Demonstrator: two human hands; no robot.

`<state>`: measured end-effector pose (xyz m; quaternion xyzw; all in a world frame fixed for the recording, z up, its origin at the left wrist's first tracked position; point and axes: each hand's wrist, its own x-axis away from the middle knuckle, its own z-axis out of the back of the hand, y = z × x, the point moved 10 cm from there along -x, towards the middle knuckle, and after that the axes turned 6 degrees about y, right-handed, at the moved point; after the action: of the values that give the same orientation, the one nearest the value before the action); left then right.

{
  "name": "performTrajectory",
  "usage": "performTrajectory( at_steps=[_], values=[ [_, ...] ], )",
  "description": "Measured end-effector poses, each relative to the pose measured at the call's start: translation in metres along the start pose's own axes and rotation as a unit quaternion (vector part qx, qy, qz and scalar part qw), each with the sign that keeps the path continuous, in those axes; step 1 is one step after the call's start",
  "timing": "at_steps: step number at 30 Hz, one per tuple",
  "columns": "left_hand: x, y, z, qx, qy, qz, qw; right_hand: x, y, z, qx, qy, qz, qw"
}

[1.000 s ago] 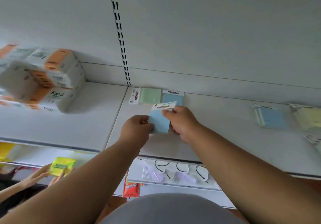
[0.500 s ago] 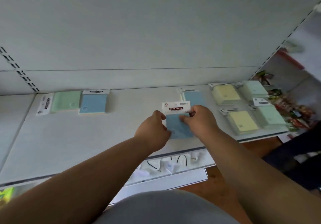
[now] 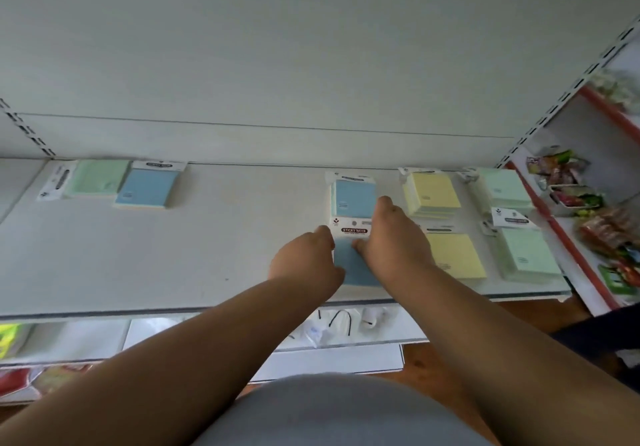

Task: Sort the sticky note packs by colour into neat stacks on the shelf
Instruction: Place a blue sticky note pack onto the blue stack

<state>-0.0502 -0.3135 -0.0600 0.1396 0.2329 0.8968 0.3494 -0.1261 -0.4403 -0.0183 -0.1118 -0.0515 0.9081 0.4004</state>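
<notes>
Held pack: a blue sticky note pack (image 3: 353,258) with a white "STICKY NOTE" header card, just in front of the blue stack (image 3: 353,196) at the back of the shelf (image 3: 207,255), between both hands.
Left hand: the left hand (image 3: 306,262) has its fingers curled on the pack's left edge, pinching it.
Right hand: the right hand (image 3: 391,244) holds the pack's right edge, thumb on the blue face, one finger stretched forward toward the blue stack.
Weight: probably light; a thin pad of paper in a wrapper.
Stiffness: the pad likely stays flat, while the header card looks thin and may bend.
Surface: seemingly a glossy wrapper, so it could slide off a stack.
Where to hold: by the two side edges of the pad, not by the card.
Neighbours: yellow stacks (image 3: 433,196) lie just right of the blue stack, green stacks (image 3: 502,189) farther right.
Far left of the blue stack: a green pack (image 3: 98,177) and another blue pack (image 3: 147,187) lie side by side.
Risk: uneven edges if it is dropped rather than laid down squarely.
</notes>
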Motion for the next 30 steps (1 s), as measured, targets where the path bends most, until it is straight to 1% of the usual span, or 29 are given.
performTrajectory(
  at_steps=[3,6,9,12,17,19,21,23,24,26,27,28,30],
  values=[
    [0.004,-0.028,0.007,0.018,0.007,0.025,1.0,0.006,-0.033,-0.004,-0.041,0.004,0.043,0.998],
    [0.002,-0.068,0.034,0.026,0.046,0.052,0.997,0.009,-0.076,-0.008,-0.099,0.004,0.079,0.992],
    [0.0,-0.115,0.072,0.037,0.086,0.078,0.993,0.009,-0.127,-0.018,-0.148,-0.011,0.096,0.984],
    [0.0,-0.162,0.109,0.044,0.115,0.095,0.988,0.009,-0.179,-0.032,-0.171,-0.026,0.104,0.979],
    [-0.003,-0.24,0.161,0.059,0.15,0.122,0.979,0.005,-0.255,-0.059,-0.22,-0.055,0.085,0.97],
    [-0.005,-0.267,0.18,0.063,0.165,0.141,0.974,0.002,-0.277,-0.071,-0.253,-0.089,0.048,0.962],
    [-0.009,-0.288,0.186,0.076,0.146,0.165,0.972,0.0,-0.292,-0.086,-0.308,-0.155,-0.016,0.939],
    [-0.011,-0.297,0.183,0.124,0.107,0.174,0.971,0.0,-0.307,-0.102,-0.397,-0.218,-0.081,0.888],
    [-0.013,-0.298,0.181,0.148,0.095,0.171,0.969,0.0,-0.313,-0.107,-0.436,-0.231,-0.112,0.862],
    [-0.016,-0.298,0.179,0.186,0.091,0.167,0.964,-0.001,-0.313,-0.112,-0.476,-0.221,-0.179,0.832],
    [-0.017,-0.298,0.179,0.219,0.091,0.181,0.954,-0.001,-0.31,-0.114,-0.484,-0.206,-0.217,0.822],
    [-0.017,-0.3,0.178,0.264,0.096,0.203,0.938,-0.001,-0.305,-0.115,-0.491,-0.19,-0.257,0.811],
    [-0.017,-0.307,0.175,0.36,0.102,0.26,0.89,0.003,-0.295,-0.117,-0.506,-0.171,-0.324,0.781]
  ],
)
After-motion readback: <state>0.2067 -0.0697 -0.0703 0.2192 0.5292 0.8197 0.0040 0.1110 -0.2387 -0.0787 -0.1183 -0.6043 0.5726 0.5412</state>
